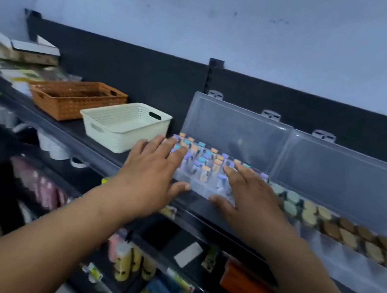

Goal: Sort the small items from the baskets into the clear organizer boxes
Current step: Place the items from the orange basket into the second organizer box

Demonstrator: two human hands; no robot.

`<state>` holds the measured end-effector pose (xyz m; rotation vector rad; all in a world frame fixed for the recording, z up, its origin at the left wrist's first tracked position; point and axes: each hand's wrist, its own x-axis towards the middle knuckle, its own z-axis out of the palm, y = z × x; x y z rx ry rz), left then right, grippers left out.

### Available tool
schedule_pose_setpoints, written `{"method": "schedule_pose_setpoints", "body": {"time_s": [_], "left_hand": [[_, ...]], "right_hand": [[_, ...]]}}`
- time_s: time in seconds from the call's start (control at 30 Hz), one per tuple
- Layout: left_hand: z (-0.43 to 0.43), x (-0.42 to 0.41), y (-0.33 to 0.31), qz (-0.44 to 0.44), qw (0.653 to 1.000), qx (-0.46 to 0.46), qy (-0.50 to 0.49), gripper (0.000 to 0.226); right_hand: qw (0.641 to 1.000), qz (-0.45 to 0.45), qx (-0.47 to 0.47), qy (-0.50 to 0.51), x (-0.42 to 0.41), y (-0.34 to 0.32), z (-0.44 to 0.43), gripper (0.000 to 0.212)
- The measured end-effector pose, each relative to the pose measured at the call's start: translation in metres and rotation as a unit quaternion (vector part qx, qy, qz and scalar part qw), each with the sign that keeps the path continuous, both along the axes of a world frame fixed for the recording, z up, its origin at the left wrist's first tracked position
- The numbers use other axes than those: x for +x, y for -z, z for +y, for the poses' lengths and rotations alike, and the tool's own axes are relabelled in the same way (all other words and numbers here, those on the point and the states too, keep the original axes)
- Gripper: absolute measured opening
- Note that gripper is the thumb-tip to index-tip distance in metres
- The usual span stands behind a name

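Note:
A clear organizer box [198, 187] stands open on the black shelf, its lid [234, 129] leaning back against the rear panel. Rows of small bottles with purple, teal and orange caps [206, 160] fill it. My left hand [154, 173] lies flat with straight fingers over the box's left end, thumb at its front wall. My right hand [251, 194] lies flat over the right part of the same box, thumb at the front edge. To the left stand a cream basket [123, 125] and an orange basket [74, 99]. Neither hand holds anything.
A second clear organizer box [333, 249] to the right holds rows of green, tan and brown round items, its lid also open. Boxes and packets are piled at the shelf's far left [21, 54]. Lower shelves carry bottles and packets [127, 262].

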<state>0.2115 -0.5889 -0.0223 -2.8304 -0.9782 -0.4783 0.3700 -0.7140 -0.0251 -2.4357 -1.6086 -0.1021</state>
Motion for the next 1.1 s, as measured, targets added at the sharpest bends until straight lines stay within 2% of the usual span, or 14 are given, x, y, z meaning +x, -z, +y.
{"method": "schedule_pose_setpoints", "body": {"time_s": [0.27, 0.47, 0.57, 0.83, 1.1], "left_hand": [[0.081, -0.147, -0.009, -0.007, 0.999, 0.001, -0.053, 0.077], [0.142, -0.208, -0.014, -0.028, 0.995, -0.006, -0.095, 0.078], [0.171, -0.223, -0.011, -0.026, 0.992, -0.026, -0.122, 0.078], [0.266, -0.229, -0.020, -0.008, 0.987, -0.006, -0.161, 0.078], [0.371, -0.207, -0.033, -0.019, 0.988, -0.018, -0.154, 0.078]], "right_hand": [[0.998, 0.006, 0.025, -0.053, -0.121, -0.010, 0.103, 0.073], [0.995, 0.012, 0.031, -0.097, -0.177, -0.026, 0.174, 0.072], [0.993, 0.015, 0.018, -0.119, -0.190, -0.027, 0.210, 0.071], [0.986, 0.018, 0.025, -0.165, -0.185, -0.032, 0.325, 0.070], [0.983, 0.000, 0.027, -0.180, -0.160, -0.051, 0.421, 0.069]]}}
